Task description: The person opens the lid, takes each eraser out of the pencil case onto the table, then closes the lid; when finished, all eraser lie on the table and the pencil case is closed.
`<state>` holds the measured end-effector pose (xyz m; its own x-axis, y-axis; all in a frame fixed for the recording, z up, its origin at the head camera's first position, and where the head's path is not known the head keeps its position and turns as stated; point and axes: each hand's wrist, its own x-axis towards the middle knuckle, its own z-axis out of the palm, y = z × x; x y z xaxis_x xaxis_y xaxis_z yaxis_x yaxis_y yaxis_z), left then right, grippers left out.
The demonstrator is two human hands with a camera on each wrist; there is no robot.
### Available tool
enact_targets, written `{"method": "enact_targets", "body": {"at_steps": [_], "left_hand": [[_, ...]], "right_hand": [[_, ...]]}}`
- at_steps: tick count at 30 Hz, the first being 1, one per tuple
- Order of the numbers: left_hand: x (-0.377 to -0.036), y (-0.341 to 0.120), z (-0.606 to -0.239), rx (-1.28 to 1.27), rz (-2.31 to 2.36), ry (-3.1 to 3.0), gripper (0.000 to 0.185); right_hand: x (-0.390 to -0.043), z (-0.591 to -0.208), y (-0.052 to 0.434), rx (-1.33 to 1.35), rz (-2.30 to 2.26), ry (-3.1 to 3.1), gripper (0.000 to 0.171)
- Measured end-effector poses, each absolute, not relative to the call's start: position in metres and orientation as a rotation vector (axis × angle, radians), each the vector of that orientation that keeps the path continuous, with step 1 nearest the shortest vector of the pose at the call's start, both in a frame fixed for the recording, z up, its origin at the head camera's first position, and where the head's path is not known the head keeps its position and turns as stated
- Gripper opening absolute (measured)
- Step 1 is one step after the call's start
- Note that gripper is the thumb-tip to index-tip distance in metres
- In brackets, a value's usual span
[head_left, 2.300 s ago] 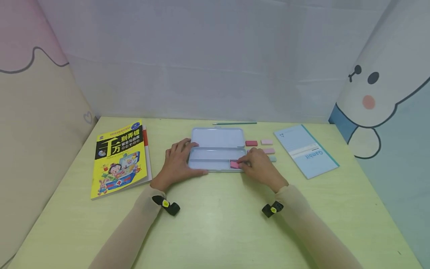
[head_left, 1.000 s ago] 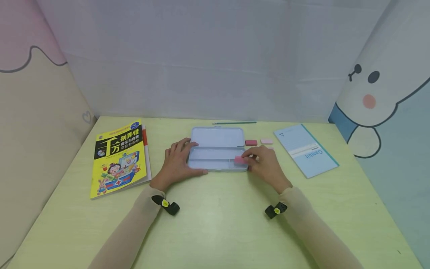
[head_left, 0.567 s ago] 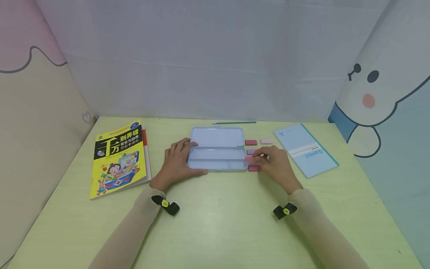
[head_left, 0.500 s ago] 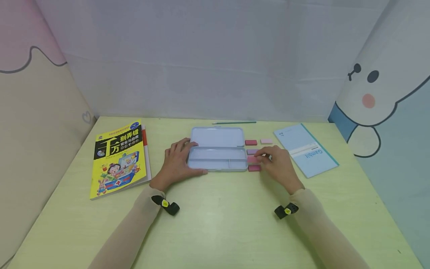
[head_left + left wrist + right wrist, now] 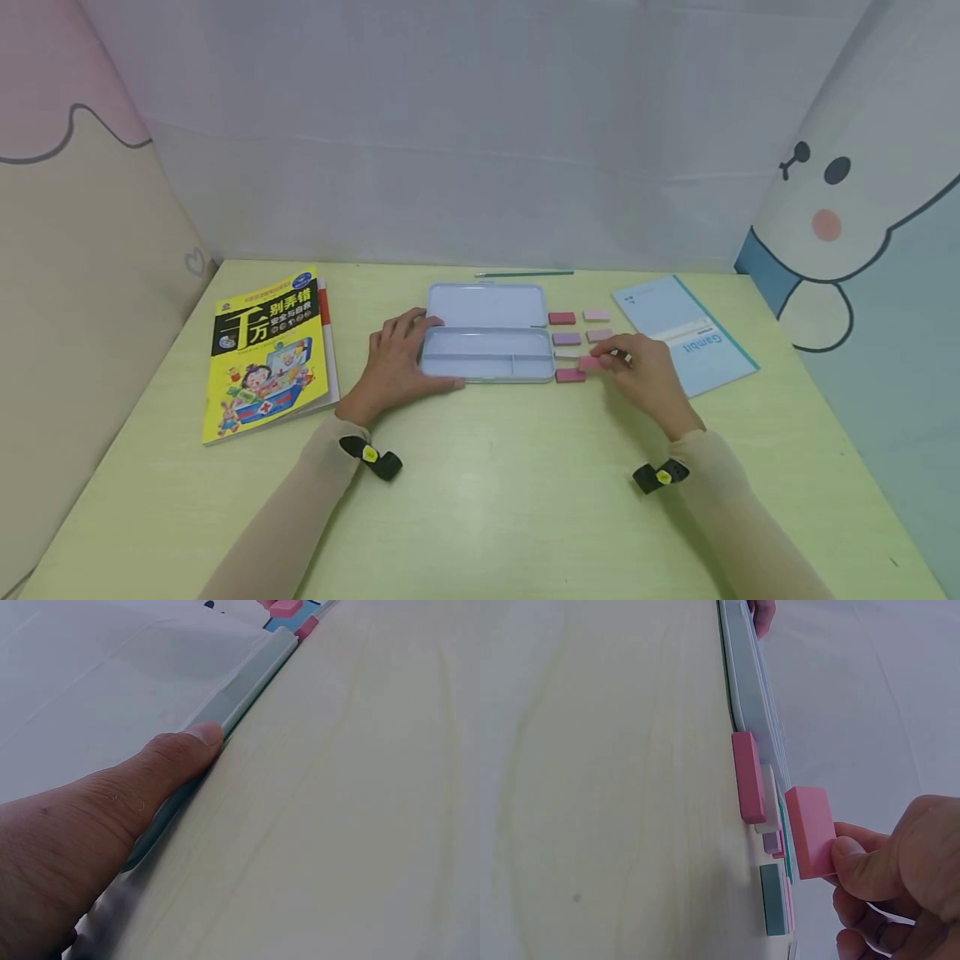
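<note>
We see the right hand [image 5: 643, 372] pinching a pink eraser [image 5: 589, 362] between thumb and fingers [image 5: 855, 851], held just off the worktop [image 5: 487, 500] to the right of the open pencil tin [image 5: 486, 354]. The eraser's long axis runs left to right, parallel to the tin's front edge, among the other erasers [image 5: 567, 339] laid in rows beside the tin. The left hand [image 5: 393, 367] lies with relaxed fingers against the tin's left end, thumb [image 5: 176, 754] along its front rim. Both tin compartments look empty. The right hand is the nearer one to the erasers.
</note>
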<state>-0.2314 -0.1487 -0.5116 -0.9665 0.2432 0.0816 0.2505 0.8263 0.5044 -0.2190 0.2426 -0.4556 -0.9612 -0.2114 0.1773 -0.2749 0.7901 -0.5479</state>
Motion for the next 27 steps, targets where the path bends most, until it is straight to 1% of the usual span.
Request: {"method": "enact_targets", "body": {"at_steps": [14, 27], "left_hand": [[-0.232, -0.149, -0.51, -0.394, -0.827, -3.003, 0.102], [-0.233, -0.15, -0.514, -0.412, -0.829, -2.985, 0.102]], "right_hand": [[-0.215, -0.461, 0.263, 0.37, 0.815, -2.945, 0.014], [-0.213, -0.464, 0.263, 0.382, 0.83, -2.963, 0.012]]}}
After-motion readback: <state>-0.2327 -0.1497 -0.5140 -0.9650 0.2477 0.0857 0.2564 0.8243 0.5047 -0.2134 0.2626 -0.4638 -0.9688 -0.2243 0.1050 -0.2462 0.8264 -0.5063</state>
